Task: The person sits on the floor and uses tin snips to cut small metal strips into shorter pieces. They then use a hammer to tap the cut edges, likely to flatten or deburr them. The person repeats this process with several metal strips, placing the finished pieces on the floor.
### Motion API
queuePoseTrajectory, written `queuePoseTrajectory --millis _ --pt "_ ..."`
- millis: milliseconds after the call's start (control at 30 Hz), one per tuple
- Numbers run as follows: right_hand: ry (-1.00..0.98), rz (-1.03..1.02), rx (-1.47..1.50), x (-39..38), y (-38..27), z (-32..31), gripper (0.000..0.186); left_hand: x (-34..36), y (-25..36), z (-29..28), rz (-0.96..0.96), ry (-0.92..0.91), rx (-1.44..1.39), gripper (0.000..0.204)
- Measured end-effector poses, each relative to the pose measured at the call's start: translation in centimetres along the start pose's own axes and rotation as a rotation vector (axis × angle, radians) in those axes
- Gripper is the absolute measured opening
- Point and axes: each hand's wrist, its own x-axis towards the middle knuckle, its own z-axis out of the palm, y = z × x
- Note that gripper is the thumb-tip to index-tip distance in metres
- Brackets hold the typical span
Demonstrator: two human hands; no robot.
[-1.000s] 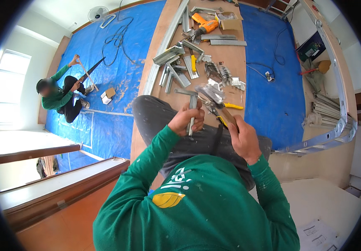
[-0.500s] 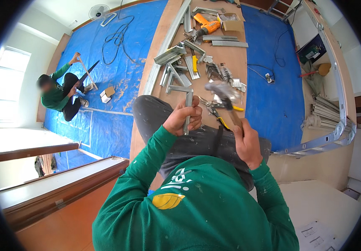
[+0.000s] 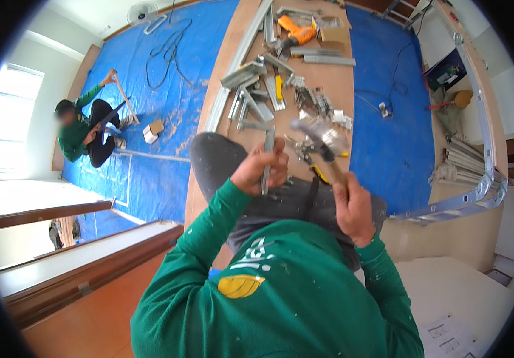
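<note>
My left hand (image 3: 262, 168) is closed round a short galvanised metal piece bent into an L (image 3: 269, 141), holding it above my thigh with one leg pointing left. A hammer (image 3: 330, 162) with a wooden handle is gripped low in my right hand (image 3: 353, 207). Its head, smeared by motion, is just right of the metal piece and apart from it. Beneath the hammer, partly covered, lie yellow-and-black handled snips (image 3: 319, 173). Several small metal brackets (image 3: 315, 100) and a clear plastic bag (image 3: 328, 136) lie beyond.
Cut metal channels (image 3: 244, 76), a yellow-handled tool (image 3: 279, 88), an orange drill (image 3: 296, 34) and a cardboard box (image 3: 334, 36) lie on the wooden board (image 3: 206, 173). Blue sheeting (image 3: 388, 161) flanks it. A ladder (image 3: 488, 149) stands right. At left, a person (image 3: 84, 128) crouches, holding a long strip (image 3: 127, 98).
The hammer head has shifted slightly down and left; my left hand keeps its grip on the metal piece. The person at left has drawn the lower hand in toward the body.
</note>
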Motion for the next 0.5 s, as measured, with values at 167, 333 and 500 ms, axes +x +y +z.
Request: queuePoseTrajectory --millis 167,333,500 --pt "0.168 -0.243 0.044 -0.2 -1.5 -1.2 0.023 0.4 1.2 -0.7 0.023 -0.036 0.023 0.023" --pt "-0.099 0.037 -0.08 0.0 -0.2 0.2 0.032 0.3 1.7 1.1 -0.001 0.011 0.048 0.024" --pt "0.04 0.002 0.079 -0.7 0.4 -0.5 0.034 -0.3 1.3 0.4 -0.021 -0.123 -0.067 0.025"
